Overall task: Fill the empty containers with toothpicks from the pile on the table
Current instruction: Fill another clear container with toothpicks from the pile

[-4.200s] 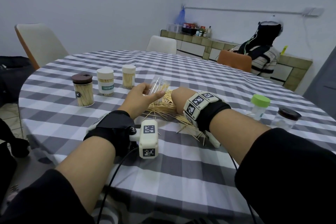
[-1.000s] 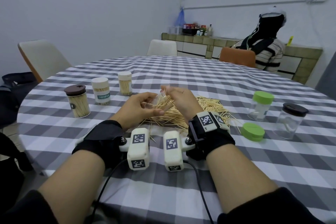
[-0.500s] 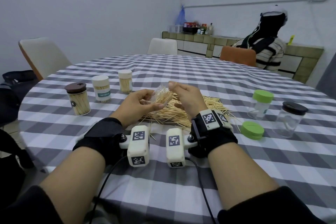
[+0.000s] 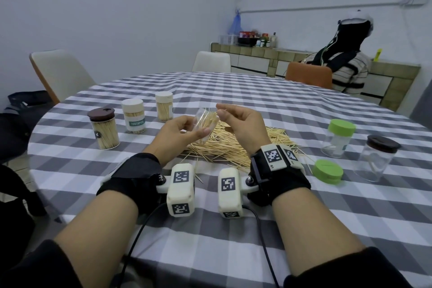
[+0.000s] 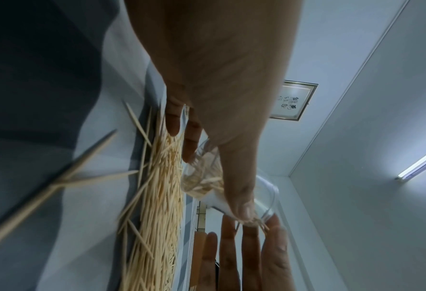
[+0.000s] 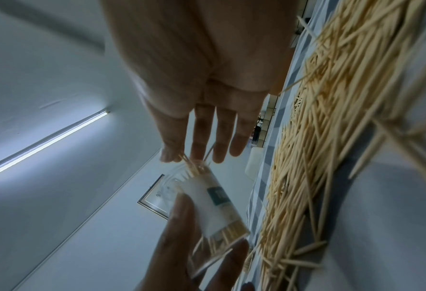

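My left hand (image 4: 187, 130) grips a small clear container (image 4: 205, 121) tilted over the toothpick pile (image 4: 233, 145), its mouth up and to the right. Several toothpicks lie inside the container (image 6: 214, 196) and stick out of its mouth. My right hand (image 4: 224, 113) sits at that mouth, thumb and forefinger pinching a few toothpicks (image 6: 185, 158). In the left wrist view my thumb lies along the container (image 5: 206, 177), with the pile (image 5: 157, 196) below it.
Three lidded containers full of toothpicks stand at the left: brown-lidded (image 4: 104, 131), white-lidded (image 4: 134, 116) and another (image 4: 164, 106). On the right stand a green-lidded clear jar (image 4: 339, 138), a brown-lidded clear jar (image 4: 378, 159) and a loose green lid (image 4: 327, 172). A person sits at the far right.
My right hand came up out of the pile with toothpicks and now sits at the container's mouth. Both hands and the container have risen slightly in the last second.
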